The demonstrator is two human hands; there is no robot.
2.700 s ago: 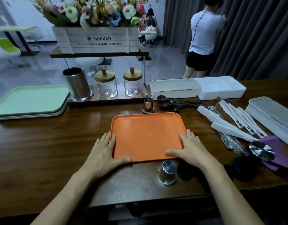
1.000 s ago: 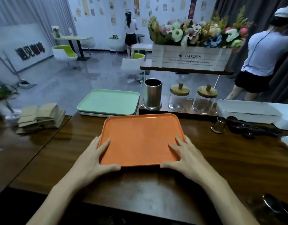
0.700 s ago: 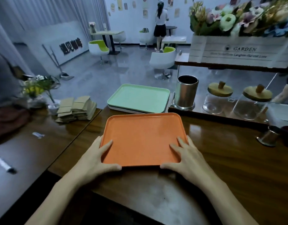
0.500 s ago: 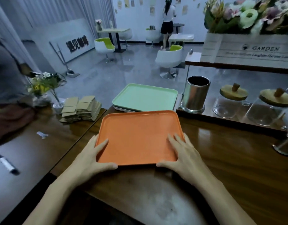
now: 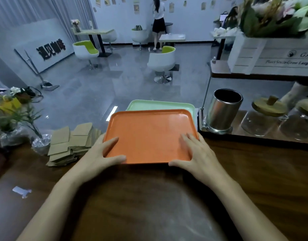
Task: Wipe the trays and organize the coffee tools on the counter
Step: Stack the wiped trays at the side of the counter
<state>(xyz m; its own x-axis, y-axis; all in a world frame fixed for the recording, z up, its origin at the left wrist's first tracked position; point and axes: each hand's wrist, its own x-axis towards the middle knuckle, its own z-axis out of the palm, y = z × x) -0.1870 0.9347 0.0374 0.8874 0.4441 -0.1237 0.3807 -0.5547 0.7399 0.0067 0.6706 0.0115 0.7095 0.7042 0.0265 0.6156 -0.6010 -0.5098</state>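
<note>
I hold an orange tray by its two near corners. My left hand grips the near left corner, fingers on the tray's face and thumb along its near rim. On the near right corner my right hand grips the same way. The tray's far half lies over a stack of pale green trays at the back edge of the brown wooden counter. Only the green stack's far rim and right edge show. No coffee tools or cloth are in view.
A steel cylinder cup and lidded glass jars stand on a low shelf right of the trays, under a white planter box. A pile of cardboard sleeves and a small foil-wrapped vase sit at left.
Both hands have moved the orange tray left and away across the counter until it overlaps the green stack. My view has swung left, so the coffee tools have left the frame.
</note>
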